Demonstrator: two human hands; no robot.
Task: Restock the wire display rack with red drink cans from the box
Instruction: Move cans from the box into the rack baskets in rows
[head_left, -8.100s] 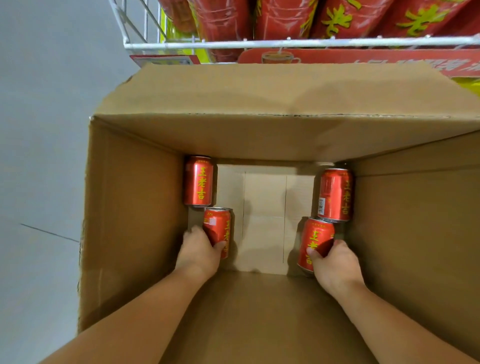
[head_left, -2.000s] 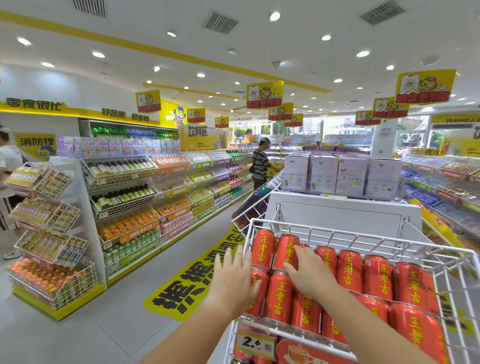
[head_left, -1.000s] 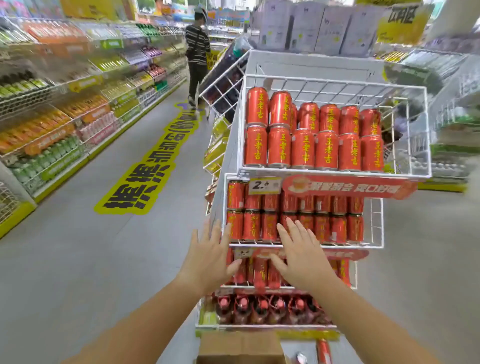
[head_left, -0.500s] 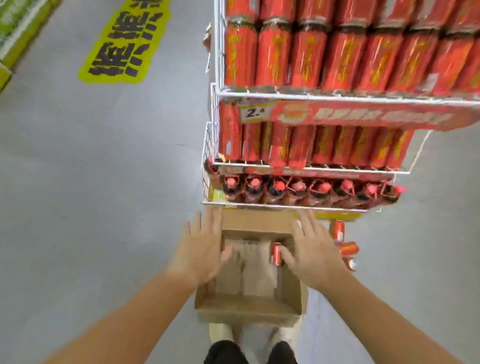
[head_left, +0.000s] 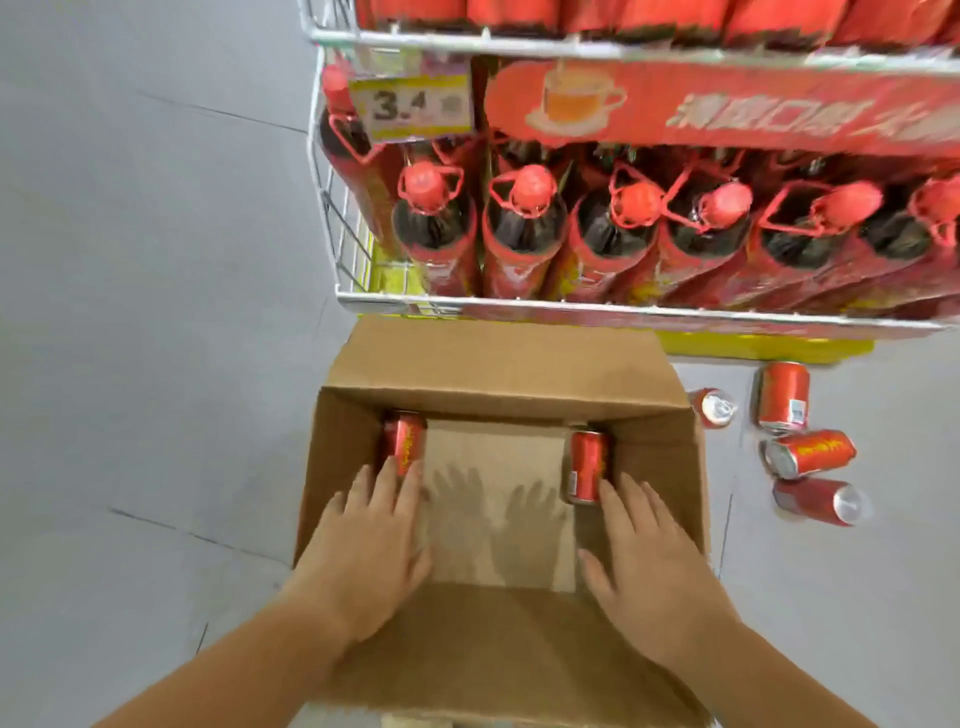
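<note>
An open cardboard box (head_left: 498, 364) stands on the floor below the white wire display rack (head_left: 519, 304). Two red drink cans lie on the box bottom: one at the far left corner (head_left: 404, 441), one at the far right (head_left: 586, 465). My left hand (head_left: 371, 545) hovers inside the box just short of the left can, fingers spread, holding nothing. My right hand (head_left: 649, 561) is held the same way just below the right can, also empty. The shadows of both hands fall on the box floor.
The rack's lowest tier holds red-capped dark bottles (head_left: 524, 228) behind a price tag (head_left: 410, 106). Several loose red cans (head_left: 808, 452) lie on the grey floor to the right of the box. Bare grey floor extends to the left.
My view has dropped from the rack's upper tiers down to the box. Both empty hands have come down from the rack and into the box, close to the two cans.
</note>
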